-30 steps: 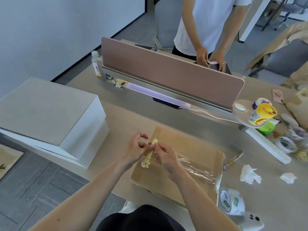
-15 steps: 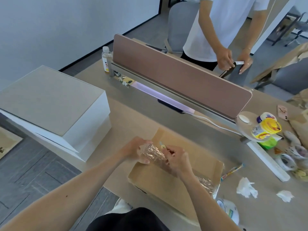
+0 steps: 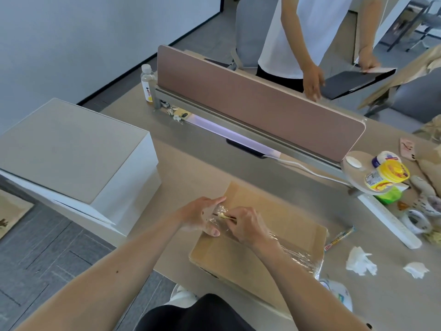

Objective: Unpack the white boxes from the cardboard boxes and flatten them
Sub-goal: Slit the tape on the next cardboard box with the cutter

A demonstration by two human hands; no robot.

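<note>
– At the near edge of the desk [image 3: 191,168]: what room is there round the cardboard box [image 3: 262,244]?

– Box lies flat, close along that near edge. Bare desk on its far side, up to the divider panel [image 3: 260,101]. Bare strip on its left too, up to the white boxes [image 3: 78,149], two stacked at the desk's left end.

– Clutter?

– Nearly all at the right end. Crumpled tissues [image 3: 360,260], a power strip [image 3: 389,223], a yellow-lidded tub [image 3: 386,174]. A tape roll [image 3: 338,295] sits just beside the box's near-right corner. A white cable [image 3: 310,169] crosses the bare desk below the divider. A bottle [image 3: 148,83] stands at the divider's left end. A second person [image 3: 307,32] stands behind the divider, well apart from the box.

– Which way does the box lie?

– Top face up, still closed. Clear tape [image 3: 298,256] runs along the top from the hands to the right edge, slanting far-left to near-right. Long axis appears to lie the same way; the near end is partly hidden by the right arm.

– Hands?

– Both over the box's left end. Left hand [image 3: 202,216]: fingers straight and pressed together, laid against a lifted bunch of the tape, thumb below it. Right hand [image 3: 245,225]: fingers curled, pinching a small yellow tool [image 3: 224,217], tip pointing left into the tape.
</note>
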